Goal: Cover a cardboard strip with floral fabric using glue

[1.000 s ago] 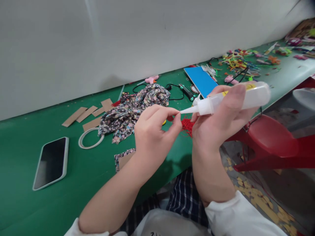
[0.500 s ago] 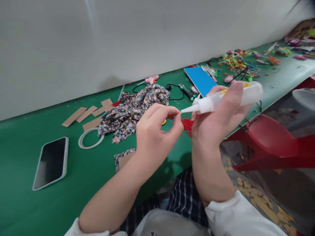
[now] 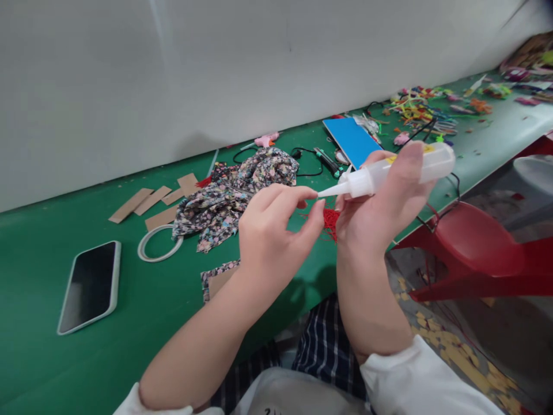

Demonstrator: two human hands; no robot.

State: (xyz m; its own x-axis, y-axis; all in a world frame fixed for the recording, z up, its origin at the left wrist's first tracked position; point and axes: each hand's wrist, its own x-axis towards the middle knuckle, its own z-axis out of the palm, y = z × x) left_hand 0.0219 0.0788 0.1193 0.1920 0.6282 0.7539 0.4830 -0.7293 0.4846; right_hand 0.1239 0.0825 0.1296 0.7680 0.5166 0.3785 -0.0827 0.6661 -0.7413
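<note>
My right hand [image 3: 375,213] is wrapped round a glue bottle [image 3: 436,161], a translucent white squeeze bottle with a yellow marking, tilted so its long thin nozzle points left. At the nozzle's tip is my left hand [image 3: 276,230], its index fingertip touching or very close to it. A small gap shows between that finger and the thumb, with nothing visible in it. Beyond the wrists lies a heap of red thread [image 3: 330,222], partly hidden by my right hand. A small white piece shows behind the nozzle; I cannot tell what it is.
Floral fabric [image 3: 242,190] lies crumpled past my left hand, near cardboard strips [image 3: 132,206], a tape roll [image 3: 142,251] and a phone [image 3: 90,288]. Behind are a pink glue gun [image 3: 266,139], a cutter [image 3: 328,162] and a blue board [image 3: 354,141]. A red chair [image 3: 479,239] stands right.
My left thumb and index finger have parted slightly from a pinch at the nozzle tip. The bottle has shifted a little left in my right hand.
</note>
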